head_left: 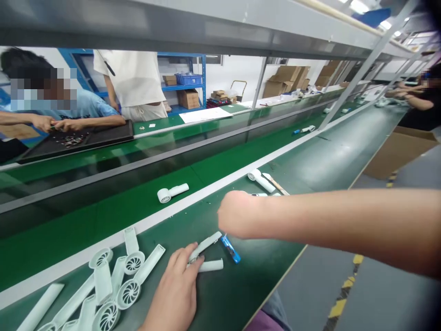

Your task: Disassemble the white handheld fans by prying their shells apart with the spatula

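Observation:
My left hand (179,285) curls over pale green handheld fan housing parts at the near side of the bench. One housing half (207,243) slants up from under its fingers, and another handle piece (212,265) lies just below. My right hand (237,214) is closed in a fist at the end of an arm reaching in from the right; its fingertips and anything in them are hidden. Beneath it, a blue battery (230,249) touches or nearly touches the tip of the slanted half. Partly behind the right forearm are a fan housing (261,180) and a slim stick-like tool (277,185).
Several open fan housing halves (129,293) are heaped at the lower left. A fan (172,192) rests on the green conveyor belt (203,172). Across it, a person works over a black tray (110,134). A metal shelf (206,23) hangs overhead; a cardboard box (399,151) stands at right.

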A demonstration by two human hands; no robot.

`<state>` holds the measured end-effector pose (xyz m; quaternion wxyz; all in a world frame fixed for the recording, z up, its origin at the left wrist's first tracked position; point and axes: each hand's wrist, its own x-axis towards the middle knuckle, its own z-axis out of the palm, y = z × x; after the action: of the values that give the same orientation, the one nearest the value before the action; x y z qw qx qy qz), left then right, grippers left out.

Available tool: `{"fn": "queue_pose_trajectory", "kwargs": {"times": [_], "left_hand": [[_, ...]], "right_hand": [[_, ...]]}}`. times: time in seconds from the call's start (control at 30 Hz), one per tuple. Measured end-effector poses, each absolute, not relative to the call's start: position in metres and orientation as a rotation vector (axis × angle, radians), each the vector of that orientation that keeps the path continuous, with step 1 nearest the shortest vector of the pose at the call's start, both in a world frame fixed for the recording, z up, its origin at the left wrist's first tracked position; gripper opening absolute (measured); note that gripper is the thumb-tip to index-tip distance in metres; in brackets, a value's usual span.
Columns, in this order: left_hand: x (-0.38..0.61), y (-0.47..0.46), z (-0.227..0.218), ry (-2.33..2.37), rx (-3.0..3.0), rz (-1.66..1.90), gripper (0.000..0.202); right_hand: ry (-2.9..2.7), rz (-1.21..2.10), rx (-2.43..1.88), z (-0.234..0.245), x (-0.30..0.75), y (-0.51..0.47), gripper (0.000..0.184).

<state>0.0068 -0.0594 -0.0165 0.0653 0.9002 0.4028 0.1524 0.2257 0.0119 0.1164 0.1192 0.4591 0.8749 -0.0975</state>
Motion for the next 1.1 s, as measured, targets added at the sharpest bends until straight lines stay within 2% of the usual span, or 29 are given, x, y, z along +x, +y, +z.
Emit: {"fn": "queue_pose_trajectory", "kwargs": {"times": [0.07, 0.13, 0.27, 0.4, 0.57, 0.67, 0.77, 0.87, 1.0, 1.1], "left_hand": [[0.006, -0.056, -0.009, 1.262, 2.697, 0.396, 0.034], [0.008, -0.056, -0.005, 1.335, 2.673, 0.266, 0.021], [0.01, -0.051, -0.002, 1.451, 2.661, 0.158, 0.005], [-0.012, -0.023, 0.023, 1.639, 2.695, 0.377, 0.012], [-0.061, 0.018, 0.072, 2.299, 2.623, 0.51, 0.038], [-0.066, 0.025, 0.078, 2.347, 2.571, 0.338, 0.043], [-0.053, 0.017, 0.068, 2.102, 2.521, -0.022, 0.034], [-0.039, 0.011, 0.064, 2.069, 2.372, -0.373, 0.031], [-0.035, 0.036, 0.075, 2.119, 2.203, -0.324, 0.048], [-0.044, 0.078, 0.082, 2.189, 2.123, -0.281, 0.052]], "right_hand": [[2.591, -0.179, 1.286, 0.116, 0.26, 0.011, 0.018], [2.675, -0.164, 1.419, 0.099, 0.284, 0.0, 0.017], [2.762, -0.673, 2.033, 0.03, 0.297, -0.037, 0.031], [2.792, -0.784, 2.34, -0.027, 0.292, -0.062, 0.032], [2.852, -0.829, 2.302, -0.04, 0.295, -0.059, 0.03], [2.84, -0.93, 2.233, -0.035, 0.297, -0.056, 0.031], [2.817, -0.964, 2.218, -0.03, 0.295, -0.057, 0.032], [2.803, -0.969, 2.236, -0.029, 0.294, -0.058, 0.034], [2.781, -0.973, 2.264, -0.037, 0.297, -0.057, 0.035], [2.788, -0.945, 2.304, -0.043, 0.3, -0.055, 0.034]]}}
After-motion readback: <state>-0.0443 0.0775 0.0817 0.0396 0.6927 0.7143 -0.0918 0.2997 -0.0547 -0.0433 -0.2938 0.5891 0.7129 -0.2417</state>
